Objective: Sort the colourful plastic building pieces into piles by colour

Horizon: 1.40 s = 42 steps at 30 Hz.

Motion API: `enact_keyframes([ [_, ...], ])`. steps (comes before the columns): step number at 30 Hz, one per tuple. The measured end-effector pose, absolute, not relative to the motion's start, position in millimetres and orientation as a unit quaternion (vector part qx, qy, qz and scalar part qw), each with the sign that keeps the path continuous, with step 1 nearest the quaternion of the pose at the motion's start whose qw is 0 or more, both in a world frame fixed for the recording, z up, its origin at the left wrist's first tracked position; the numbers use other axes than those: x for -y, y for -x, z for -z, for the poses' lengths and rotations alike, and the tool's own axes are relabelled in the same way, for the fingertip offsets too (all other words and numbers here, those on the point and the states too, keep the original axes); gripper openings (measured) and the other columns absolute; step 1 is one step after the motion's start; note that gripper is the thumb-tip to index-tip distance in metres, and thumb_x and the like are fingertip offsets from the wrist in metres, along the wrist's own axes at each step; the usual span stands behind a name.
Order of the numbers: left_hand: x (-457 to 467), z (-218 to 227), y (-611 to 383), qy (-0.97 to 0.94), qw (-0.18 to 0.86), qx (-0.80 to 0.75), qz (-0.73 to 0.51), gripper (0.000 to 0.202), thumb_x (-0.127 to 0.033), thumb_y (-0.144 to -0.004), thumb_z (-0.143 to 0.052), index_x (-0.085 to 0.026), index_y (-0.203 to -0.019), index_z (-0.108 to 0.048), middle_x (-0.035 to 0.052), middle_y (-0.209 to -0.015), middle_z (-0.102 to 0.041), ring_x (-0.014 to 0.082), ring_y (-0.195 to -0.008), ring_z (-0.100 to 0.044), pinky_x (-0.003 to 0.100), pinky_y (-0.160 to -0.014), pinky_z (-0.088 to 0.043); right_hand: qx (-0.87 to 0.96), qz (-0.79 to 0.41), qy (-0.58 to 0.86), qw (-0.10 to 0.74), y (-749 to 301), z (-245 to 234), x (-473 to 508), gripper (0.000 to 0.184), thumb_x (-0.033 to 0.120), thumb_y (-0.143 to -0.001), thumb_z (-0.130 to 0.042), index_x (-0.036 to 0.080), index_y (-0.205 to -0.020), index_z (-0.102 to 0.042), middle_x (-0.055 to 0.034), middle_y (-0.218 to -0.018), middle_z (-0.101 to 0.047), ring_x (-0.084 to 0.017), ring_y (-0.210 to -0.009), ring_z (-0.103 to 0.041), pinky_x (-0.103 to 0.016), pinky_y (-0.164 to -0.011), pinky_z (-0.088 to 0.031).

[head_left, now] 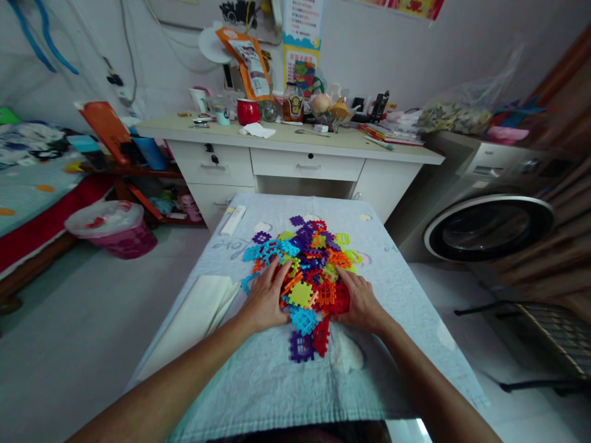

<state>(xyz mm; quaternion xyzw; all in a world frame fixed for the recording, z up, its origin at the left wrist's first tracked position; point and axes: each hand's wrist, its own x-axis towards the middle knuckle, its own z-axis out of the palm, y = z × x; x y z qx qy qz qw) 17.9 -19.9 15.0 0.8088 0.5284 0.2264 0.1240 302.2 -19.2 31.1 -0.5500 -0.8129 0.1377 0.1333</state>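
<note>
Cupping a heap of interlocking plastic tiles from left and right, mid-counter; with left hand and right hand apart, loosely curved against the pieces, clamped on nothing visible. Likely to slide the loose lime tile off the near slope by pressing inward unevenly. Could also push the purple tile and red tile, strewn nearest, toward the near edge, or bunch the tablecloth, by dragging too hard.
</note>
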Motion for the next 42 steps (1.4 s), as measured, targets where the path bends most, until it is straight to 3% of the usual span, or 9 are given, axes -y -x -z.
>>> enact_keyframes([
  [6, 24.6, -12.6, -21.3, -0.820, 0.103, -0.515, -0.228, 0.113, -0.047, -0.060, -0.075, -0.026, -0.153, -0.014, 0.0154, -0.160, -0.013, 0.0398, -0.143, -0.025, 0.054, -0.115, -0.027, 0.833, -0.123, 0.518, 0.152, -296.9, -26.0, 24.1, 0.112, 0.043, -0.061, -0.074, 0.023, -0.155, -0.018, -0.0174, -0.147, -0.037, -0.038, -0.125, -0.041, -0.052, -0.102, -0.032],
  [12, 26.7, -16.0, -25.2, -0.824, 0.094, -0.523, -0.197, 0.121, -0.046, -0.054, -0.080, -0.028, -0.154, -0.013, 0.0151, -0.161, -0.009, 0.0414, -0.143, -0.025, 0.056, -0.114, -0.028, 0.837, -0.104, 0.514, 0.157, -300.1, -28.3, 27.2, 0.105, 0.040, -0.063, -0.071, 0.021, -0.154, -0.022, -0.0171, -0.147, -0.038, -0.037, -0.124, -0.042, -0.052, -0.102, -0.034],
  [19, 19.5, -15.5, -25.4, -0.821, 0.098, -0.524, -0.207, 0.123, -0.059, -0.053, -0.079, -0.029, -0.153, -0.014, 0.0137, -0.160, -0.014, 0.0409, -0.140, -0.030, 0.056, -0.112, -0.031, 0.833, -0.115, 0.519, 0.152, -298.6, -23.4, 18.7, 0.117, 0.060, -0.059, -0.077, 0.019, -0.155, -0.022, -0.0204, -0.147, -0.039, -0.040, -0.123, -0.042, -0.055, -0.101, -0.036],
  [21, 17.3, -13.7, -23.5, -0.819, 0.100, -0.520, -0.222, 0.122, -0.059, -0.054, -0.079, -0.028, -0.153, -0.015, 0.0139, -0.159, -0.018, 0.0394, -0.140, -0.031, 0.054, -0.112, -0.032, 0.830, -0.124, 0.515, 0.174, -299.0, -20.5, 16.5, 0.116, 0.058, -0.060, -0.077, 0.020, -0.155, -0.022, -0.0194, -0.147, -0.040, -0.040, -0.126, -0.042, -0.055, -0.102, -0.035],
  [25, 12.1, -11.1, -22.2, -0.811, 0.120, -0.506, -0.269, 0.121, -0.059, -0.056, -0.078, -0.026, -0.152, -0.014, 0.0145, -0.157, -0.021, 0.0365, -0.142, -0.030, 0.050, -0.115, -0.032, 0.816, -0.155, 0.507, 0.230, -298.8, -20.3, 13.4, 0.105, 0.037, -0.064, -0.074, 0.019, -0.154, -0.023, -0.0172, -0.146, -0.043, -0.035, -0.129, -0.042, -0.051, -0.107, -0.035],
  [28, 5.8, -11.5, -27.0, -0.799, 0.146, -0.493, -0.311, 0.122, -0.057, -0.057, -0.080, -0.025, -0.152, -0.011, 0.0144, -0.155, -0.022, 0.0346, -0.143, -0.028, 0.047, -0.116, -0.031, 0.792, -0.200, 0.505, 0.280, -293.6, -25.7, 9.9, 0.100, 0.029, -0.064, -0.070, 0.017, -0.152, -0.025, -0.0167, -0.146, -0.043, -0.033, -0.132, -0.042, -0.048, -0.111, -0.033],
  [32, -4.9, -15.9, -39.5, -0.776, 0.170, -0.493, -0.355, 0.121, -0.057, -0.057, -0.081, -0.025, -0.150, -0.013, 0.0145, -0.151, -0.027, 0.0349, -0.143, -0.026, 0.051, -0.117, -0.029, 0.751, -0.280, 0.481, 0.355, -280.0, -33.8, 2.1, 0.095, 0.029, -0.065, -0.069, 0.016, -0.150, -0.029, -0.0151, -0.147, -0.044, -0.031, -0.133, -0.045, -0.046, -0.113, -0.032],
  [37, -20.1, -25.5, -54.4, -0.738, 0.207, -0.482, -0.425, 0.103, -0.051, -0.063, -0.080, -0.025, -0.145, -0.024, 0.0131, -0.145, -0.035, 0.0296, -0.138, -0.034, 0.047, -0.115, -0.031, 0.658, -0.430, 0.444, 0.429, -261.9, -43.3, -16.1, 0.093, 0.032, -0.071, -0.066, 0.021, -0.151, -0.020, -0.0110, -0.141, -0.052, -0.025, -0.122, -0.057, -0.042, -0.104, -0.045],
  [42, -46.5, -37.3, -62.6, -0.676, 0.252, -0.504, -0.474, 0.085, -0.040, -0.064, -0.081, -0.024, -0.136, -0.038, 0.0110, -0.136, -0.046, 0.0281, -0.130, -0.044, 0.046, -0.109, -0.038, 0.570, -0.475, 0.461, 0.488, -249.7, -58.2, -52.2, 0.091, 0.038, -0.067, -0.077, 0.024, -0.146, -0.034, -0.0093, -0.131, -0.060, -0.024, -0.114, -0.061, -0.042, -0.101, -0.046],
])
